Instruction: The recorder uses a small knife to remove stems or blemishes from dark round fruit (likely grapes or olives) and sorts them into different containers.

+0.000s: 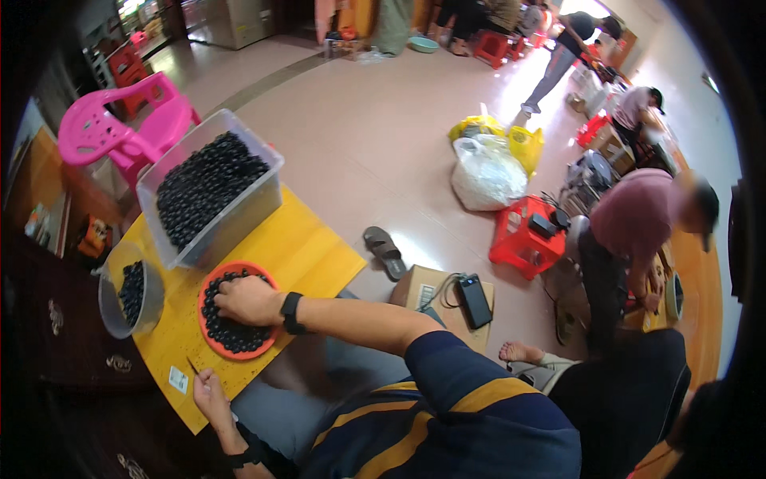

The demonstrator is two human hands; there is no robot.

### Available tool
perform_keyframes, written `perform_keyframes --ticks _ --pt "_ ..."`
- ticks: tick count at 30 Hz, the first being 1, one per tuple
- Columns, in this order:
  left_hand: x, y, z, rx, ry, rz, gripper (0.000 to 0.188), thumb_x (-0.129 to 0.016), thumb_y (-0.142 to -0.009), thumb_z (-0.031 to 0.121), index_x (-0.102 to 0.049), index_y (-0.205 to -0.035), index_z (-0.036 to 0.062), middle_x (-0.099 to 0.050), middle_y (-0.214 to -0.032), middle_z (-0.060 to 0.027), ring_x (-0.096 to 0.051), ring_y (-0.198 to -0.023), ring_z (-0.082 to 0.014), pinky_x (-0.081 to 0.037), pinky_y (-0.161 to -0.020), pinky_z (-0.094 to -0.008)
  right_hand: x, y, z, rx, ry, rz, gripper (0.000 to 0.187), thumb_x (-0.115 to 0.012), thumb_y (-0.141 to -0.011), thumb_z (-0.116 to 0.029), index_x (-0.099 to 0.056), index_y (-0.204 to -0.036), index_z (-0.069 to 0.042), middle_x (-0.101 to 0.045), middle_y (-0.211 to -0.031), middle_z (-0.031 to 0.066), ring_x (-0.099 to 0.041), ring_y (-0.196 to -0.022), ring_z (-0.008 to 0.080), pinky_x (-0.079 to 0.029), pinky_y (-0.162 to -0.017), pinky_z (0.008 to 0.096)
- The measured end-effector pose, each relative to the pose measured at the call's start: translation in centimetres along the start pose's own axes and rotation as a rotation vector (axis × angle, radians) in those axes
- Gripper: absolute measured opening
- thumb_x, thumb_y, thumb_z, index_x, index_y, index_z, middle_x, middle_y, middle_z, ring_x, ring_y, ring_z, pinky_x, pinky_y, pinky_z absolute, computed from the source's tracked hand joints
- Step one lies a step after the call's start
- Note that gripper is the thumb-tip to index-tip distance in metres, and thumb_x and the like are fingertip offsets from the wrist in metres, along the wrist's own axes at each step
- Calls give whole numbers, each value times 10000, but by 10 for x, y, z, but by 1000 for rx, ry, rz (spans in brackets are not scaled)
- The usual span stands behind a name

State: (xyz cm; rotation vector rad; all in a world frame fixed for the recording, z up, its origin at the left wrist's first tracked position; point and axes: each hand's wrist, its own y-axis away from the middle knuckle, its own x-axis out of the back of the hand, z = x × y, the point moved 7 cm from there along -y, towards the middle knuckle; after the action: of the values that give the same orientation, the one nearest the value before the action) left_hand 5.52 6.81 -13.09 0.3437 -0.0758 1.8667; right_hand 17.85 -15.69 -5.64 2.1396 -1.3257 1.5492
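An orange bowl (275, 281) full of small round black bead-like balls (231, 331) stands on a yellow tabletop (319, 247). My right hand (249, 301) reaches into it from the right. Its fingers are bent down among the balls; the fingertips, and whatever they pinch, are hidden. At the table's near edge, below the bowl, my left hand (211, 397) is closed around a thin, dark, pointed stick-like tool (192, 365). The tool's tip points up and left, apart from the bowl. A small white printed card (178, 380) lies beside that hand.
A large clear bin (231, 231) of black balls and a smaller clear tub (152, 307) stand behind and left of the bowl. Beyond is a pink chair (132, 132). A cardboard box (415, 291) carries a power bank (474, 301). A co-worker (638, 215) sits at right.
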Motion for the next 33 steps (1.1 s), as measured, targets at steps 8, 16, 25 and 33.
perform_keyframes --ticks 8,16,25,33 --pt "4 -3 -19 0 -84 87 96 -583 -897 74 -614 -912 -16 -572 -824 6 -520 -775 -70 -427 -707 -222 3 -2 12 -26 -70 -10 236 -569 -907 -280 -626 -908 -52 -649 -951 170 -655 -882 321 -524 -751 444" --pt "2 4 -6 -19 -78 113 77 -629 -866 69 -627 -902 1 -611 -812 5 -557 -765 -70 -449 -704 -225 16 8 32 -436 -1026 225 292 -539 -975 -338 -599 -885 -67 -610 -761 20 -583 -664 139 -477 -608 278" --pt "-3 8 11 -42 -52 115 131 -691 -835 90 -638 -911 -3 -606 -781 10 -547 -706 -63 -447 -660 -220 -8 53 8 -891 -2419 102 299 -488 -1006 -337 -594 -1053 -61 -633 -944 63 -613 -786 164 -518 -667 262" --pt "-1 11 10 -74 -177 141 118 -671 -856 92 -635 -938 16 -573 -776 31 -525 -712 -58 -433 -652 -218 -31 71 -25 -1107 -2608 87 285 -446 -1025 -242 -568 -1141 -11 -626 -1103 112 -617 -900 185 -538 -782 287"
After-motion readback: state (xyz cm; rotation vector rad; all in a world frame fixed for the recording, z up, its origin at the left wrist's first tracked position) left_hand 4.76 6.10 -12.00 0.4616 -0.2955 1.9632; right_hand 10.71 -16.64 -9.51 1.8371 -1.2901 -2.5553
